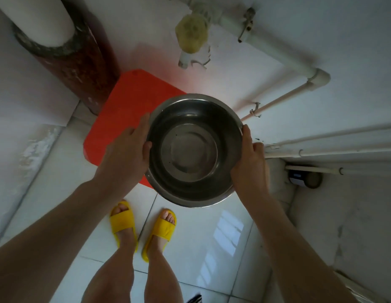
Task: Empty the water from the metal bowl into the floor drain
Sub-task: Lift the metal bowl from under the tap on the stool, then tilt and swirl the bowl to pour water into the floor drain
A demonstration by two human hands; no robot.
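A round metal bowl (193, 149) is held level in the air in front of me, above the floor and the near corner of an orange stool. Clear water lies in its bottom. My left hand (127, 149) grips the bowl's left rim, thumb over the edge. My right hand (250, 162) grips the right rim the same way. A round dark opening (313, 180) sits low in the corner at the right, under the pipes; I cannot tell whether it is the floor drain.
The orange stool (124, 110) stands against the wall behind the bowl. A thick dark-red and white pipe (65, 51) rises at the left. White pipes (299, 68) run along the right wall. My feet in yellow slippers (124, 224) stand on white tiles.
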